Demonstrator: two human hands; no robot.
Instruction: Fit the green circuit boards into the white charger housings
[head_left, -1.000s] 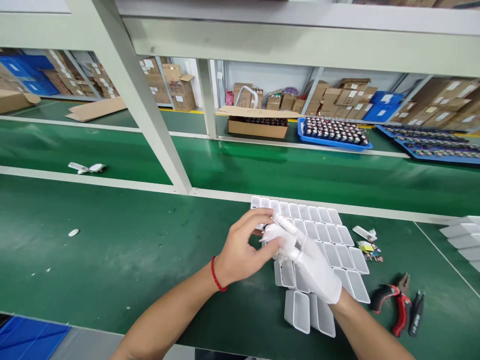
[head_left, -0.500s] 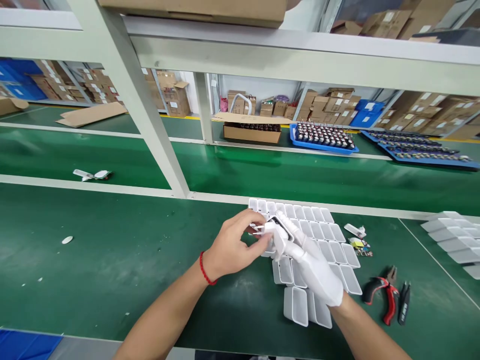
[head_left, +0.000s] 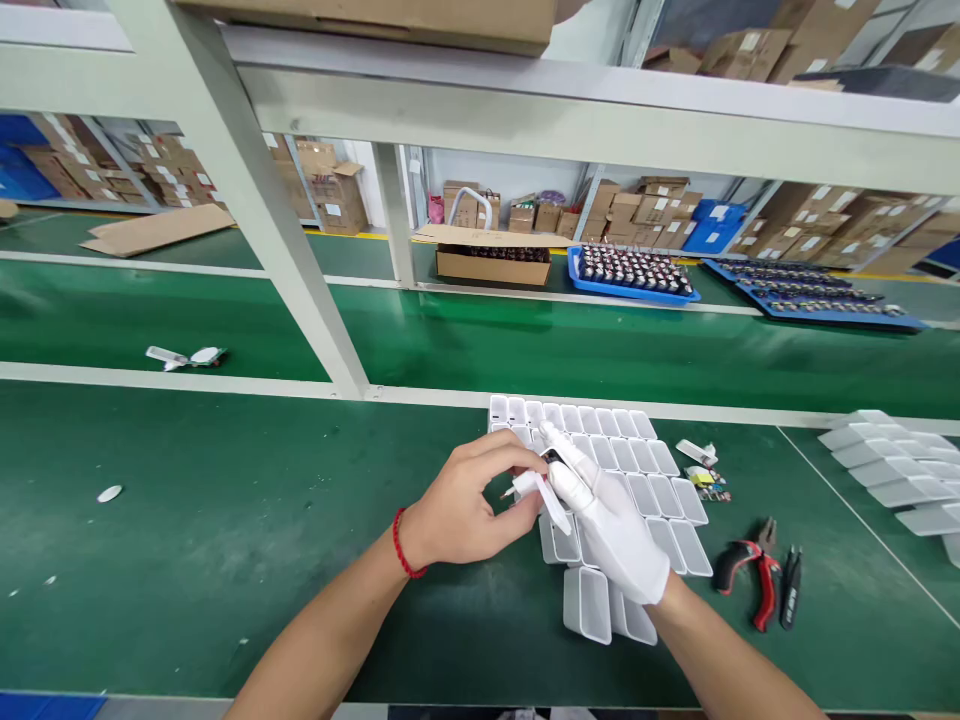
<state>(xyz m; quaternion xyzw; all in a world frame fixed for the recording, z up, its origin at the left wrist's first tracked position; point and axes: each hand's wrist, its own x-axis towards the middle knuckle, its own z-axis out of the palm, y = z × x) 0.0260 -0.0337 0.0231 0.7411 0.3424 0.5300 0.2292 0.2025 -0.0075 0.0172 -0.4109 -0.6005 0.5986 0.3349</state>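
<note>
My left hand, bare with a red braided bracelet at the wrist, pinches a white plug cover with thin metal pins pointing left. My gloved right hand is closed around a small white casing, mostly hidden by the glove; only its dark opening shows by the fingertips. Both hands meet above rows of white open plastic casings standing on the green table. Two larger-looking casings stand nearest to me, below the right hand.
Right of the casings lie red-handled pliers, black tweezers and a small circuit board. More white casings stand at far right. A white oval piece lies at left. A metal post rises behind the table edge.
The plug cover has tilted in my left fingers, its flat plate now slanting down to the right. The casing's opening is less visible. The view has shifted slightly to the right.
</note>
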